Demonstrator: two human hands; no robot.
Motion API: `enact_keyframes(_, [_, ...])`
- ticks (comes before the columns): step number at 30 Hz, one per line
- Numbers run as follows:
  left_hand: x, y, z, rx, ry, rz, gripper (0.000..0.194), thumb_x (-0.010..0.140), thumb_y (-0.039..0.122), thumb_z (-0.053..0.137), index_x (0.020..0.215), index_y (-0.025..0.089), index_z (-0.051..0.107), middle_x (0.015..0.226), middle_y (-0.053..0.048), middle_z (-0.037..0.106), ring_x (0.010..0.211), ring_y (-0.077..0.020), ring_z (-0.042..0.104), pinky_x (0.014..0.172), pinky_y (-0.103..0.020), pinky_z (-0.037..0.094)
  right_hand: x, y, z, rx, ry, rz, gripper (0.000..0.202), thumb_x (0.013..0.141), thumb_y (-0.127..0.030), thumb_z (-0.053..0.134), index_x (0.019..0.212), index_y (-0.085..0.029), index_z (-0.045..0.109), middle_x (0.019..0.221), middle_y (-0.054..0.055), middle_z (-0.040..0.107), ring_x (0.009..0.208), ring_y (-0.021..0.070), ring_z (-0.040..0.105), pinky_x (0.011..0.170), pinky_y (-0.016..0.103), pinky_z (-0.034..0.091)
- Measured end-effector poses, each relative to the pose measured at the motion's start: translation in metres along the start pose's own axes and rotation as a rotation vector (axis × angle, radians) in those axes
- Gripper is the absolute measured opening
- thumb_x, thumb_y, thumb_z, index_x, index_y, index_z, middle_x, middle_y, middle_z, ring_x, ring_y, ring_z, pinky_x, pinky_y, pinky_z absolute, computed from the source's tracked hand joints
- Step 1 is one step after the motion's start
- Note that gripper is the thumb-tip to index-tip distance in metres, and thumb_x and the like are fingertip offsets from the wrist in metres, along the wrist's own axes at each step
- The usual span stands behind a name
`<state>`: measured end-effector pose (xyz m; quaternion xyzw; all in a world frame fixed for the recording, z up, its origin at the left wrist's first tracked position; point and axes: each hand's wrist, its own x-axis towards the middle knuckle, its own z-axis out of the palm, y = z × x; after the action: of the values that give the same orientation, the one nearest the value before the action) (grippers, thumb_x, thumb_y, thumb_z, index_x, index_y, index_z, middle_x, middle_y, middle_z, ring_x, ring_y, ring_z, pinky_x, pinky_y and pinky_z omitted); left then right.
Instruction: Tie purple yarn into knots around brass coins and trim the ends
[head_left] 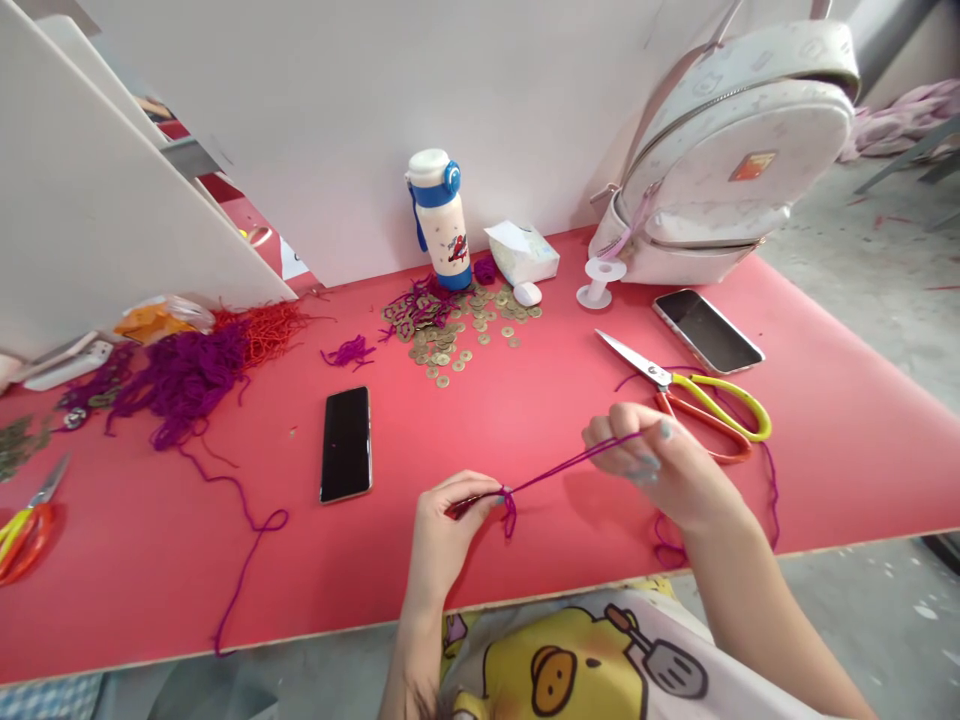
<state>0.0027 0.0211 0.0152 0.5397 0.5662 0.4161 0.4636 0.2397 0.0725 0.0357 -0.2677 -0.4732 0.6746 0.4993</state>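
Note:
Purple yarn (559,468) is stretched taut between my two hands above the red table (442,430). My left hand (457,510) pinches a small knotted piece of it, with a loop hanging below the fingertips. What else lies inside that pinch is partly hidden. My right hand (645,460), fingers curled, grips the strands higher up and to the right. Loose yarn trails under the right wrist to the table's front edge. Just beyond this hand lie scissors (664,378) with one yellow and one red handle, blades parted.
Brass-coloured coins (442,350) are scattered by a bottle (442,220). Phones lie left (346,445) and right (709,330). A white spool (598,284) stands before a backpack (742,150). Purple yarn (187,370) heaps at left, near more scissors (34,525).

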Motion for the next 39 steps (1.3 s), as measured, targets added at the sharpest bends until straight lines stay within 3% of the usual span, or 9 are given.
enact_keyframes(2, [0.000,-0.002,0.001,-0.015,0.027,-0.026,0.008,0.079,0.020,0.073,0.074,0.017,0.079,0.080,-0.007,0.077,0.075,-0.0201,0.072,0.069,-0.026,0.058,0.003,-0.003,-0.002,-0.036,0.161,-0.040,0.054,0.092,-0.063,0.053,0.061,-0.024,0.033,0.055,-0.005,0.027,0.049,0.0136,0.027,0.047,0.027,0.030])
enact_keyframes(4, [0.001,-0.003,0.002,-0.026,0.059,-0.047,0.007,0.076,0.019,0.073,0.073,0.017,0.079,0.079,-0.007,0.077,0.074,-0.0203,0.072,0.069,-0.027,0.059,0.004,-0.004,-0.004,-0.139,0.318,-0.071,0.043,0.093,-0.061,0.050,0.070,-0.025,0.043,0.064,-0.002,0.041,0.055,0.0158,0.040,0.050,0.028,0.038])
enact_keyframes(6, [0.002,-0.005,0.003,-0.040,0.097,-0.064,0.006,0.075,0.019,0.074,0.073,0.017,0.079,0.078,-0.007,0.077,0.073,-0.0200,0.072,0.068,-0.027,0.059,0.003,-0.002,-0.003,-0.358,0.462,-0.124,0.025,0.094,-0.053,0.055,0.095,-0.028,0.056,0.093,0.005,0.057,0.080,0.0206,0.057,0.063,0.032,0.048])
enact_keyframes(9, [0.004,-0.006,0.006,-0.082,0.153,-0.080,0.006,0.074,0.021,0.076,0.072,0.016,0.079,0.075,-0.006,0.076,0.073,-0.0200,0.072,0.069,-0.027,0.059,-0.002,0.006,0.006,-0.778,0.571,-0.265,0.027,0.092,-0.039,0.063,0.117,-0.031,0.059,0.130,0.010,0.049,0.120,0.0281,0.050,0.087,0.042,0.051])
enact_keyframes(13, [0.007,-0.004,0.010,-0.133,0.172,-0.080,0.006,0.073,0.023,0.078,0.072,0.017,0.079,0.073,-0.005,0.076,0.072,-0.0190,0.071,0.068,-0.026,0.058,-0.009,0.025,0.027,-1.011,0.256,-0.276,0.014,0.096,-0.036,0.060,0.093,-0.027,0.070,0.118,0.010,0.060,0.116,0.0307,0.054,0.096,0.051,0.047])
enact_keyframes(16, [0.007,0.000,0.011,-0.146,0.157,-0.065,0.009,0.076,0.024,0.076,0.072,0.016,0.079,0.074,-0.005,0.075,0.073,-0.0186,0.070,0.069,-0.025,0.057,-0.012,0.041,0.040,-0.984,0.048,-0.156,0.012,0.094,-0.034,0.064,0.095,-0.027,0.073,0.119,0.010,0.065,0.112,0.0291,0.057,0.091,0.046,0.052])
enact_keyframes(23, [0.002,0.005,0.014,-0.207,0.164,-0.067,0.008,0.077,0.025,0.078,0.075,0.017,0.079,0.074,-0.003,0.074,0.072,-0.0167,0.068,0.067,-0.023,0.055,-0.016,0.052,0.045,-0.972,-0.043,-0.171,0.013,0.094,-0.020,0.062,0.090,-0.023,0.074,0.110,0.009,0.066,0.099,0.0246,0.059,0.083,0.040,0.054])
enact_keyframes(33, [-0.009,0.014,0.016,-0.242,0.148,-0.044,0.007,0.074,0.023,0.081,0.070,0.018,0.077,0.068,-0.001,0.072,0.064,-0.0134,0.065,0.062,-0.021,0.053,-0.023,0.051,0.037,-1.108,-0.174,-0.133,0.024,0.099,-0.023,0.052,0.088,-0.020,0.073,0.102,0.011,0.069,0.093,0.0243,0.058,0.078,0.037,0.053])
enact_keyframes(39, [-0.010,0.009,0.017,-0.104,0.174,-0.113,0.006,0.071,0.023,0.080,0.072,0.018,0.077,0.069,-0.002,0.074,0.066,-0.0152,0.068,0.065,-0.022,0.055,-0.021,0.045,0.031,-0.830,-0.082,-0.070,0.032,0.104,-0.029,0.041,0.117,-0.020,0.069,0.096,0.009,0.071,0.090,0.0224,0.063,0.083,0.037,0.051])
